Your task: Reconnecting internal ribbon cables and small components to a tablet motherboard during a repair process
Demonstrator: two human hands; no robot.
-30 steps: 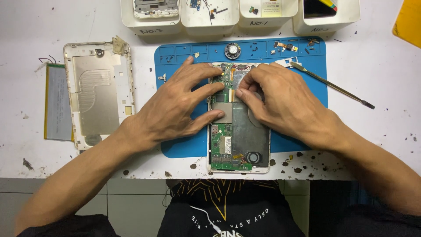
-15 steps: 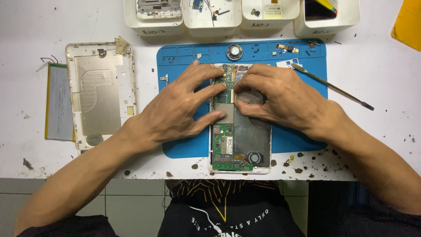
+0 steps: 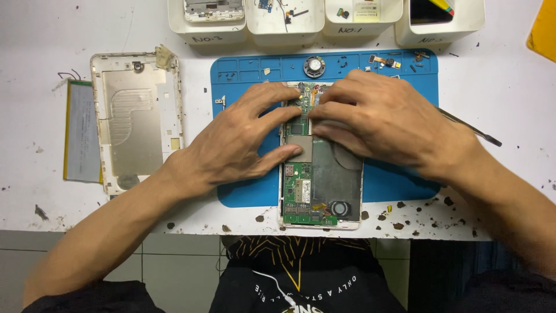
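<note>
Left hand (image 3: 237,145) and right hand (image 3: 382,119) pressing fingertips together on the opened tablet (image 3: 321,185), grips clamped on its board, blue mat (image 3: 399,179) beneath.

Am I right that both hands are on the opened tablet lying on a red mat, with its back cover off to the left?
Not quite: the head view shows the mat is blue, not red. Both hands, left and right, do rest on the opened tablet, and the back cover lies off to the left.
</note>
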